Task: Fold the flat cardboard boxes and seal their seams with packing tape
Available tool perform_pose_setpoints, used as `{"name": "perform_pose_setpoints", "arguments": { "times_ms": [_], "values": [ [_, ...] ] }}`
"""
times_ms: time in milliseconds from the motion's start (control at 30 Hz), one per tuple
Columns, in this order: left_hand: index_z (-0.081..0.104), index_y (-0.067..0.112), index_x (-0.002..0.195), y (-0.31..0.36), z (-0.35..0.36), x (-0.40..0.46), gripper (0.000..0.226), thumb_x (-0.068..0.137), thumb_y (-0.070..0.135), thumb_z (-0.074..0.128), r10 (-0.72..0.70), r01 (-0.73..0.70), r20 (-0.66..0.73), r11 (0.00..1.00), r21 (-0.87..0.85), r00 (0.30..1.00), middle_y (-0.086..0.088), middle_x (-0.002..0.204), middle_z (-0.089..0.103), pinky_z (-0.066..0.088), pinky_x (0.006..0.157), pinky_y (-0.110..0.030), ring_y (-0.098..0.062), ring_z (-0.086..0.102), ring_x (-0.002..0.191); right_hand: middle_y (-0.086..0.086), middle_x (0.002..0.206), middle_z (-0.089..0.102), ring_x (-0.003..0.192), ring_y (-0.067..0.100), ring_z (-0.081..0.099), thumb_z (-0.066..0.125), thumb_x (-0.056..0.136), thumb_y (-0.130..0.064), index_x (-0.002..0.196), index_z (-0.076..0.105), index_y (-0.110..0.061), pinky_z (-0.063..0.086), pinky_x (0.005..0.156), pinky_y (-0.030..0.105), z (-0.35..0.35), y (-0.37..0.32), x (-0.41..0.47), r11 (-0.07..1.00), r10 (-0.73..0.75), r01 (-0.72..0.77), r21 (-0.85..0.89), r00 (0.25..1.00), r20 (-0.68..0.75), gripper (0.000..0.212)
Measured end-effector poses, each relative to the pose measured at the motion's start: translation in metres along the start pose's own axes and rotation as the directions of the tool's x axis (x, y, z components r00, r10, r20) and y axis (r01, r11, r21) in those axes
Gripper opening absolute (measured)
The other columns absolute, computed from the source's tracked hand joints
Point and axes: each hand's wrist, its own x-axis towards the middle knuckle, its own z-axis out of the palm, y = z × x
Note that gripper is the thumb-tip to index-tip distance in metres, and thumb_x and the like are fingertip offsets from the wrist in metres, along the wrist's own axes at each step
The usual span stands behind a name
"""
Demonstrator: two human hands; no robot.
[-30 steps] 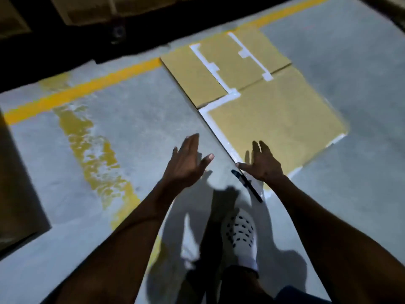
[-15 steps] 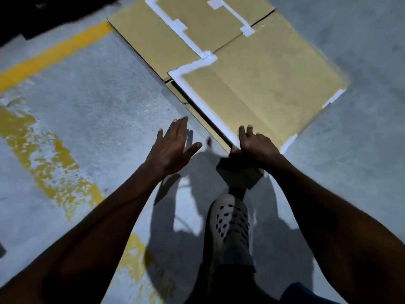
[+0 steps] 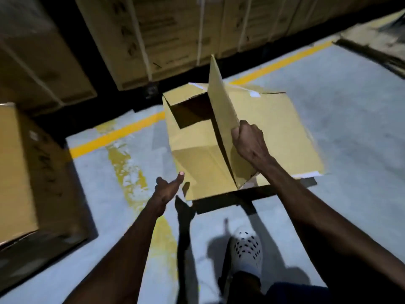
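Cardboard box (image 3: pixel 274 128): lying flat on the floor (image 3: pixel 350 106) half a second ago, now being lifted open, one panel standing upright. Right hand (image 3: pixel 249 139) is gripping that panel's edge; left hand (image 3: pixel 167 189) is reaching in, fingers spread, holding nothing. Folding is beginning. Matte tan board, white tape strips (image 3: pixel 252 93) along the seams.

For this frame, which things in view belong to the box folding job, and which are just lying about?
In the job:
- cardboard box, partly opened up on the floor
- its raised flap, gripped by the right hand
- left hand, open, near the box's corner
- white tape on its seams

Lying about:
- strapped cartons behind
- carton at left
- yellow floor line
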Motion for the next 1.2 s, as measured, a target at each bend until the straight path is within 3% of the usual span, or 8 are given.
{"name": "perform_pose_setpoints", "arguments": {
  "times_ms": [167, 233, 333, 500, 733, 900, 967, 1200],
  "values": [
    [0.035, 0.02, 0.154, -0.016, -0.068, -0.049, 0.077, 0.092, 0.06, 0.059, -0.199, 0.244, 0.16, 0.906, -0.346, 0.967, -0.017, 0.161, 0.024, 0.043, 0.09, -0.064, -0.052, 0.04, 0.133, 0.019, 0.08, 0.051, 0.073, 0.031, 0.044, 0.042, 0.099, -0.015, 0.081, 0.048, -0.004, 0.024, 0.062, 0.035, -0.048, -0.074, -0.048, 0.988, 0.017, 0.008, 0.154, 0.986, -0.164, 0.023],
    [0.052, 0.016, 0.14, -0.023, -0.079, -0.068, 0.055, 0.096, 0.049, 0.058, -0.143, 0.27, 0.266, 0.8, -0.536, 0.953, -0.016, 0.144, 0.046, 0.053, 0.072, -0.054, -0.045, 0.056, 0.113, 0.012, 0.067, 0.044, 0.064, 0.03, 0.038, 0.044, 0.098, -0.014, 0.069, 0.041, -0.007, 0.02, 0.056, 0.041, -0.06, -0.091, -0.067, 0.982, 0.005, 0.033, 0.188, 0.981, -0.196, 0.029],
    [0.059, 0.005, 0.107, -0.022, -0.087, -0.109, 0.011, 0.099, 0.006, 0.053, -0.087, 0.18, 0.169, 0.711, -0.679, 0.982, -0.016, 0.117, 0.062, 0.06, 0.049, -0.036, -0.03, 0.064, 0.093, 0.003, 0.059, 0.036, 0.054, 0.018, 0.033, 0.045, 0.097, -0.013, 0.063, 0.035, -0.013, 0.027, 0.05, 0.032, -0.071, -0.11, -0.102, 0.974, -0.04, 0.077, 0.212, 0.984, -0.173, 0.036],
    [0.053, 0.0, 0.11, -0.022, -0.107, -0.188, 0.026, 0.089, -0.012, 0.042, -0.061, 0.0, -0.062, 0.718, -0.696, 0.996, -0.014, 0.101, 0.06, 0.059, 0.047, -0.034, -0.032, 0.063, 0.084, 0.007, 0.062, 0.038, 0.058, 0.025, 0.036, 0.043, 0.095, -0.02, 0.063, 0.032, -0.015, 0.024, 0.053, 0.039, -0.082, -0.149, -0.139, 0.982, -0.083, 0.094, 0.164, 0.994, -0.072, 0.034],
    [0.056, 0.013, 0.096, -0.034, -0.165, -0.289, 0.016, 0.082, 0.01, 0.048, 0.07, -0.292, -0.418, 0.818, -0.496, 0.906, -0.018, 0.104, 0.067, 0.045, 0.064, -0.029, -0.028, 0.057, 0.08, 0.014, 0.072, 0.04, 0.078, 0.031, 0.04, 0.043, 0.098, -0.013, 0.062, 0.026, -0.015, 0.026, 0.067, 0.035, -0.094, -0.224, -0.174, 0.993, -0.037, 0.038, 0.11, 0.999, -0.017, 0.039],
    [0.048, 0.012, 0.111, -0.018, -0.188, -0.352, 0.025, 0.087, 0.015, 0.055, 0.104, -0.29, -0.543, 0.918, -0.269, 0.833, -0.008, 0.111, 0.061, 0.049, 0.084, -0.039, -0.033, 0.058, 0.102, 0.019, 0.09, 0.049, 0.085, 0.035, 0.047, 0.042, 0.098, -0.013, 0.071, 0.04, -0.006, 0.033, 0.071, 0.034, -0.114, -0.27, -0.182, 0.992, 0.029, -0.028, 0.123, 1.0, -0.005, 0.028],
    [0.045, 0.007, 0.119, -0.017, -0.184, -0.371, 0.035, 0.086, 0.011, 0.057, 0.121, -0.311, -0.582, 0.92, -0.24, 0.805, -0.005, 0.106, 0.058, 0.041, 0.076, -0.032, -0.028, 0.055, 0.098, 0.02, 0.096, 0.051, 0.095, 0.039, 0.054, 0.042, 0.099, -0.014, 0.082, 0.045, -0.004, 0.036, 0.073, 0.035, -0.118, -0.28, -0.184, 0.991, 0.046, -0.046, 0.127, 0.999, 0.006, 0.019],
    [0.038, 0.015, 0.108, -0.037, -0.148, -0.383, 0.043, 0.073, 0.011, 0.063, -0.016, -0.277, -0.545, 0.849, -0.45, 0.838, 0.006, 0.086, 0.056, 0.046, 0.068, -0.034, -0.027, 0.061, 0.086, 0.031, 0.122, 0.058, 0.113, 0.045, 0.055, 0.041, 0.101, -0.014, 0.109, 0.058, 0.006, 0.044, 0.086, 0.041, -0.1, -0.302, -0.199, 0.995, -0.1, 0.101, -0.001, 0.991, 0.087, 0.027]
  ]
}}
